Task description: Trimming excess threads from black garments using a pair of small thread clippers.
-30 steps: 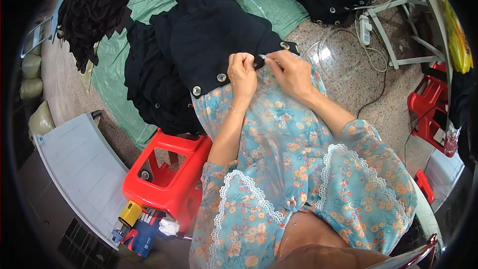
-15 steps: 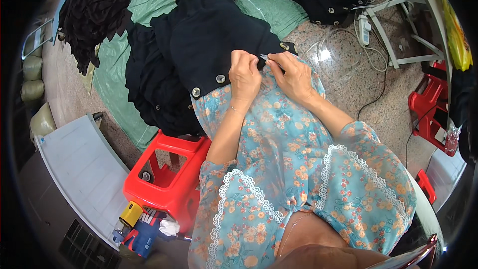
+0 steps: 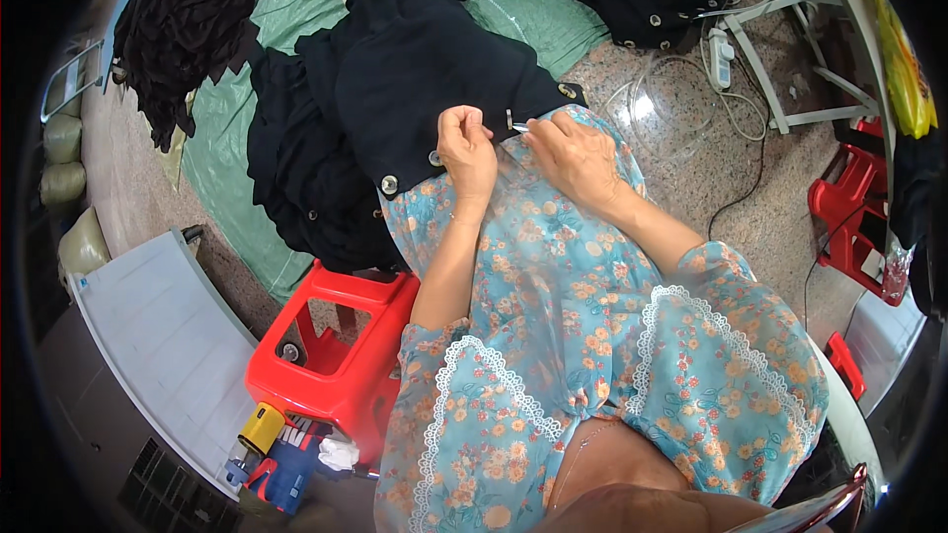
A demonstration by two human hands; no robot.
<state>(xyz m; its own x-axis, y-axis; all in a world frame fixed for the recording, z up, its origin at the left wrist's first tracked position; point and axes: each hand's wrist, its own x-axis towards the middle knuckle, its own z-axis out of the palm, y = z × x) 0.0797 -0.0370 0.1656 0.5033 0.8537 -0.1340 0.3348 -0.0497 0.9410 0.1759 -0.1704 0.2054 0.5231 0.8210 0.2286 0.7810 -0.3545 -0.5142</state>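
Observation:
A black garment [image 3: 420, 64] with large round buttons lies over my lap, on top of my blue floral dress [image 3: 553, 266]. Curled in a loose pinch, my left hand [image 3: 466, 160] rests on its edge beside a button [image 3: 434, 158]; whatever is between those fingertips is hidden. My right hand [image 3: 578, 163] grips a small silver pointed tool [image 3: 520, 127], mostly covered by the fingers. Its tip points left, just below a button seen nearly edge-on [image 3: 510, 118]. Further buttons sit at the garment's left corner [image 3: 389, 184] and right corner [image 3: 567, 91].
A red plastic stool [image 3: 326, 390] stands at my left, beside a pale panel [image 3: 163, 336]. Heaps of dark cloth [image 3: 188, 25] lie on a green sheet [image 3: 222, 153]. To the right are a power strip [image 3: 722, 59] with cables, a metal stand [image 3: 770, 69] and a red stool [image 3: 849, 207].
My hands have moved apart slightly, the left one shifting left and down. A button now shows between them, and the right hand's tool has dropped a little.

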